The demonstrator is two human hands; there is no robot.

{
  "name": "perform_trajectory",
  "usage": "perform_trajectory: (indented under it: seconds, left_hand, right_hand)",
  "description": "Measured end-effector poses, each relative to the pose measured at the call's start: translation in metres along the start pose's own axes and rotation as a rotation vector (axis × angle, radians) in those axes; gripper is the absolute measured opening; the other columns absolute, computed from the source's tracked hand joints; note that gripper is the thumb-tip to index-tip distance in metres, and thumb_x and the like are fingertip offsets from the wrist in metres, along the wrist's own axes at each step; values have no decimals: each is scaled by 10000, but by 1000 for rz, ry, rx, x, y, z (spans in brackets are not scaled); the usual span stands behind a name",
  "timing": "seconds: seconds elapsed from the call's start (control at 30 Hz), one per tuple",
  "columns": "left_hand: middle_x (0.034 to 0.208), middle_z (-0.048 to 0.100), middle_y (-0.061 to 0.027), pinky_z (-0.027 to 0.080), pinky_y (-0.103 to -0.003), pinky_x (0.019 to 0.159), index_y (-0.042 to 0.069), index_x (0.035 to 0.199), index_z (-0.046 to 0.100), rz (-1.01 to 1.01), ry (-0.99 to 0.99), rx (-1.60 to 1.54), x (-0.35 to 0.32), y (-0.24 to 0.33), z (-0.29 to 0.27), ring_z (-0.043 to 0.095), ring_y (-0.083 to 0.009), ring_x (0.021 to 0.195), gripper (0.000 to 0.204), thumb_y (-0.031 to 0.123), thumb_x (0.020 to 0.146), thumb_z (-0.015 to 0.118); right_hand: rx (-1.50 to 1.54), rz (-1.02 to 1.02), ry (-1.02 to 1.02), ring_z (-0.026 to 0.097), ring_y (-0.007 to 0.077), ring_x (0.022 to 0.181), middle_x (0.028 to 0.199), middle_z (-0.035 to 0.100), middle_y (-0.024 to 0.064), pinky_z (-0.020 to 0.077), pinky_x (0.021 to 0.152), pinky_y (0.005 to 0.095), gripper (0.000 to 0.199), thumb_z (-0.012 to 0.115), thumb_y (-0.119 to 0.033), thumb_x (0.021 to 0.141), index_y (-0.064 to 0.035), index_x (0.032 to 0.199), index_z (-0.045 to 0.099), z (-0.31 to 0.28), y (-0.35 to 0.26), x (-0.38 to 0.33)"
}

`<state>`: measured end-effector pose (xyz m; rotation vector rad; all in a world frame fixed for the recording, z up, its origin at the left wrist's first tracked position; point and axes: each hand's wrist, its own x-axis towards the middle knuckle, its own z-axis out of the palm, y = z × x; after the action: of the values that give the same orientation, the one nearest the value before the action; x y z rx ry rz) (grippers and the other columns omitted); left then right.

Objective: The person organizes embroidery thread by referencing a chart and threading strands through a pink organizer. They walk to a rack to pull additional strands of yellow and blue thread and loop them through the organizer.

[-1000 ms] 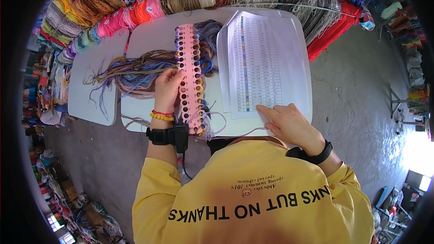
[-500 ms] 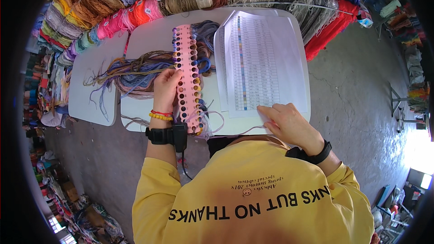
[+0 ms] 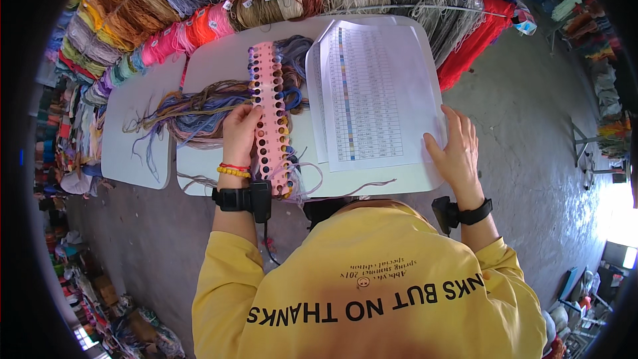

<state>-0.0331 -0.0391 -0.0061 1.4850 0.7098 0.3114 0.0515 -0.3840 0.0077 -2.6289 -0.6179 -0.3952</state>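
Left hand (image 3: 238, 134) pressed flat on the pink holed thread card (image 3: 271, 119) lying on the table (image 3: 219, 60) — lower holes look threaded, upper ones mostly bare — right hand (image 3: 457, 149) spread on the colour chart (image 3: 372, 90).

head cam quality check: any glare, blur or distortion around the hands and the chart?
Head view: strong fisheye, the white table edges bow and a black ring frames the picture. Daylight is even; the paper chart is bright but its rows are readable as rows. Blown-out glare only at the far right edge. Left hand on the pink hole card and right hand on the chart's edge look sharp.
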Motion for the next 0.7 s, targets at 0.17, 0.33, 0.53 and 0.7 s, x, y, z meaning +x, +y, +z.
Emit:
perform_trajectory:
  seconds: [0.17,0.33,0.53,0.7]
  left_hand:
    - [629,503,10,350,-169,434,15,766,540,17,-8,-21,0,-3,-1,430,-37,470,122,131,797,565]
    - [631,503,12,346,-170,438,15,751,540,27,-4,-6,0,-3,-2,435,-35,485,128,133,796,565]
    - [637,504,10,351,-169,446,8,758,543,37,13,2,3,-6,-4,442,-41,493,126,128,792,565]
    - [653,510,-6,374,-182,450,-5,791,539,-3,-7,-51,-1,0,-2,458,-56,495,119,112,790,560]
  right_hand:
    - [139,194,-155,488,294,1001,1090,489,148,393,818,400,568,592,-273,682,-69,1180,409,11,11,-2]
    - [149,232,-180,519,308,971,1085,503,165,421,804,389,563,580,-271,690,-57,1180,404,10,8,0]
    - [132,245,-201,541,313,936,1081,509,168,443,780,379,548,564,-272,699,-62,1181,406,10,7,0]
    - [114,232,-207,546,313,923,1075,510,165,448,766,378,536,558,-271,703,-73,1178,409,10,6,2]
